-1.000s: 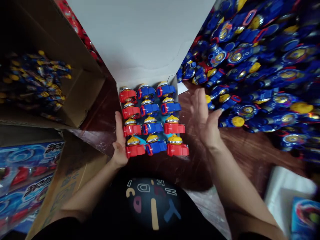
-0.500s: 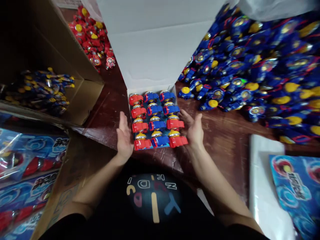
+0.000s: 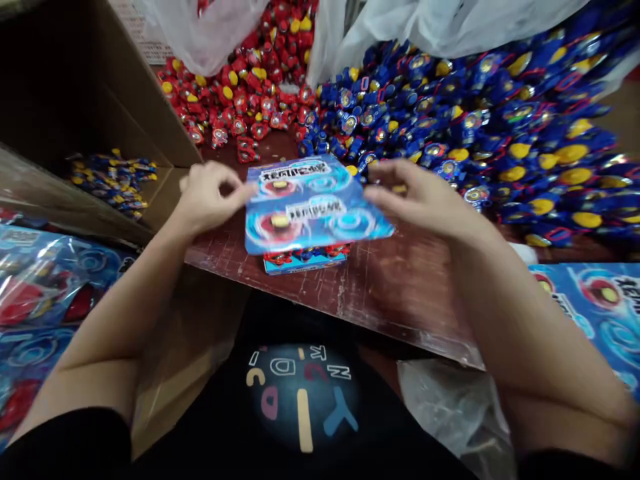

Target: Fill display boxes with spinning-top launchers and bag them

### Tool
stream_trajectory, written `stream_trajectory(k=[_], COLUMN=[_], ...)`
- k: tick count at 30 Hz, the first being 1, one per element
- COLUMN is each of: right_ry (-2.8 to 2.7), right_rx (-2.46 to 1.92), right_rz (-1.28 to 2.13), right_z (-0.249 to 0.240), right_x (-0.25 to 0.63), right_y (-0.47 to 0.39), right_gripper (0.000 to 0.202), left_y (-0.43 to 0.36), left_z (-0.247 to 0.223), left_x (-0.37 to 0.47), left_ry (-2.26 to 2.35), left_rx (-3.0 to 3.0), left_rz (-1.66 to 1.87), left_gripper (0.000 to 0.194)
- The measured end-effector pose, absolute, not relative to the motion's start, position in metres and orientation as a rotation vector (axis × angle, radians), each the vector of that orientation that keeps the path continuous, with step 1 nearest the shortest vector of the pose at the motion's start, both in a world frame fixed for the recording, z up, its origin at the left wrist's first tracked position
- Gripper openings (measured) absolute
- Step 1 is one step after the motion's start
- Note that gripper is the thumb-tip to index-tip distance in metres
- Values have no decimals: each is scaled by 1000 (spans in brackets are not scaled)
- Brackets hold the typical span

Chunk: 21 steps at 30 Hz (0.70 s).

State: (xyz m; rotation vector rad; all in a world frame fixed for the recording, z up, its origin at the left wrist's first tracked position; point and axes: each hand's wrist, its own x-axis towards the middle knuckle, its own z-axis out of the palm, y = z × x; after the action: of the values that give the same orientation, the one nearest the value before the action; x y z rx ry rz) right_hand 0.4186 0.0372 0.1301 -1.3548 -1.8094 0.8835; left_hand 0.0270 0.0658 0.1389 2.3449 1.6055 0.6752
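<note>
Head view: A blue printed lid (image 3: 320, 201) lies tilted over a display box (image 3: 306, 268), squarely between a person's two bare hands above a reddish-brown tabletop (image 3: 400, 287). Its longer side appears to run left to right, from one hand toward the other, though the slant of the panel makes this hard to judge. The left hand (image 3: 213, 195) is the nearer, its thumb and forefinger curving together at the lid's left edge; whether they pinch the card cannot be told. The right hand (image 3: 420, 195) has thumb and fingers apart, the thumb tip at or just beside the right edge. Red and blue toys (image 3: 309, 254) show in the gap under the near edge. Beyond the lid lie heaped red toys (image 3: 260, 93) and, to the right, blue toys (image 3: 450, 133).
</note>
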Motion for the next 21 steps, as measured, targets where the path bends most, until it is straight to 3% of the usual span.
stream_trajectory(k=[3, 7, 9, 12, 21], right_ry=[-1948, -1791, -1765, -1818, -1973], right_rx=[-1428, -1287, -1269, -1312, -1177], right_rz=[1105, 1051, 904, 663, 605], right_z=[114, 108, 100, 82, 33], right_x=[437, 425, 415, 407, 406], right_y=[-6, 7, 24, 39, 27], right_gripper=[69, 54, 45, 33, 17], left_y=[18, 17, 25, 29, 14], left_z=[133, 139, 135, 116, 59], left_x=[12, 15, 21, 24, 24], left_ry=[1374, 1360, 1487, 1577, 1444], left_rx=[2297, 2275, 2314, 2383, 2259], left_rz=[311, 790, 972, 967, 1204], left_gripper=[52, 33, 35, 35, 34])
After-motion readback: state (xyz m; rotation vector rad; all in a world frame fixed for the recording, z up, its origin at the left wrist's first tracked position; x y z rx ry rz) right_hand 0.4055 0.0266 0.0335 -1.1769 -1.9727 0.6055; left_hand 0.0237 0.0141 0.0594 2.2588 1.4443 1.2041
